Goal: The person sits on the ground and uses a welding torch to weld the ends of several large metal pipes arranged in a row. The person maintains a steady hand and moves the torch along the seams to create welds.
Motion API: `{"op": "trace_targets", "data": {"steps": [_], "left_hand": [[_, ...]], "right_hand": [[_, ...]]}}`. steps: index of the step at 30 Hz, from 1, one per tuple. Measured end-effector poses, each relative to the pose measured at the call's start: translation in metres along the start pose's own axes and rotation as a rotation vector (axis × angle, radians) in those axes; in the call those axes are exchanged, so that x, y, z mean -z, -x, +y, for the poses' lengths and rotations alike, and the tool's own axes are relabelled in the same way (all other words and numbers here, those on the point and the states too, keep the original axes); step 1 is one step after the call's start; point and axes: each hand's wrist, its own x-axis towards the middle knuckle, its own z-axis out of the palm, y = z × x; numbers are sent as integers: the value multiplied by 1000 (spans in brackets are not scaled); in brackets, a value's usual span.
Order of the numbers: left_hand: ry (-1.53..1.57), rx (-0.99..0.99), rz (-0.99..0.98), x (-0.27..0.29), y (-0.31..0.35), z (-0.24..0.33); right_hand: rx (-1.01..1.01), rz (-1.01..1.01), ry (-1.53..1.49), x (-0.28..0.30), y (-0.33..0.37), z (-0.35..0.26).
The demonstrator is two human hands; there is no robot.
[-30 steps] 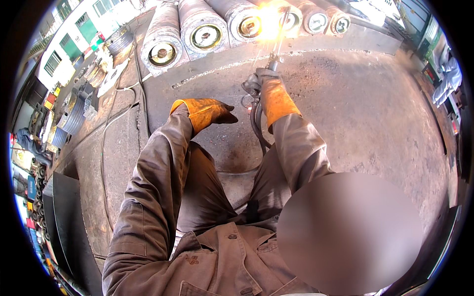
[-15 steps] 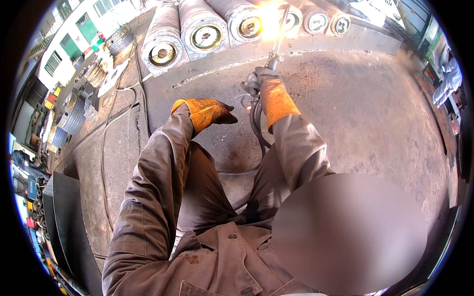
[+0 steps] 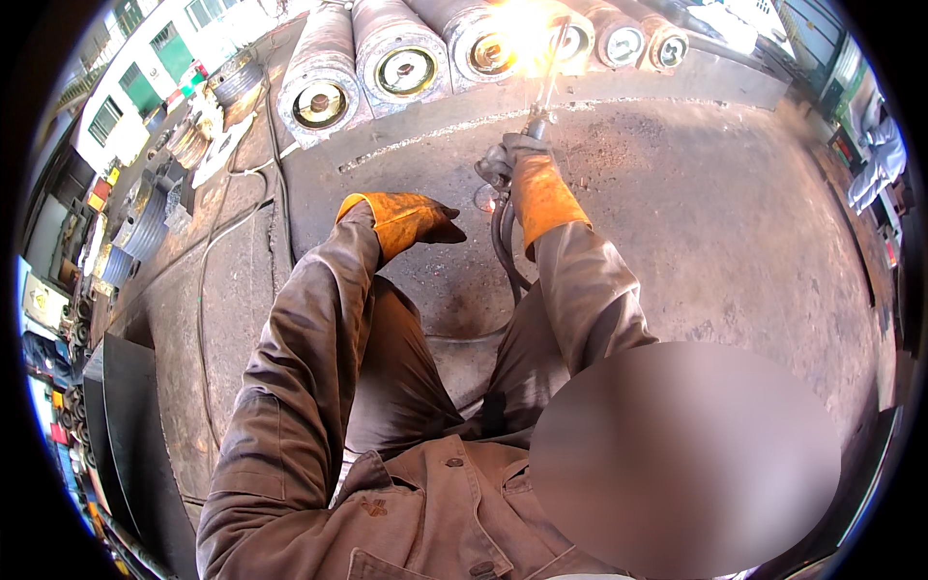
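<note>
"Torch (image 3: 537, 124): state position and grip."

"Lies ahead of the body, in the right hand (image 3: 520, 155). Classify grip as clenched around the torch, with grey gloved fingers (image 3: 495, 169) wrapped over the rear part and an orange cuff (image 3: 546, 193) behind."

"Specify long axis."

"Runs forward from the grip, away from the body, above the brown ground (image 3: 696, 203), leaning slightly to the right. Carries slender tubes (image 3: 554, 72) ahead of the grip and hoses (image 3: 506, 242) behind, with the latter looping back toward the body."

"Locate far end relative to the row of six cylinders (image 3: 391, 29)."

"Falls at the round end faces (image 3: 377, 82), near the third and fourth from the left. Cannot confirm contact or gap: hidden by bright glare (image 3: 532, 39)."

"Report left hand (image 3: 416, 222)."

"Sits left of the torch and closer to the body, near the hoses but apart from them. Holds nothing visible. Points rightward, with fingers extended."

"Identify the hand nearer to the cylinders."

"Select right. Treat the relation of tubes to end faces as governing: read direction along the tubes, not from the glare. Note grip on the near side of the cylinders, with the torch spanning the space between. Regard left hand as unengaged."
</note>
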Motion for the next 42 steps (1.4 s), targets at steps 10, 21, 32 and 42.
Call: {"op": "trace_targets", "data": {"steps": [10,21,32,42], "left_hand": [[8,-2,4,0,-3,-2],[10,2,7,-3,-4,-4],[16,5,12,-4,-5,-5],[26,63,6,-17,9,-24]], "right_hand": [[3,1,-11,1,-1,5],[9,-8,15,1,-4,1],[-22,-27,73,-1,-2,-2],[-97,-184,628,-37,-30,10]]}}
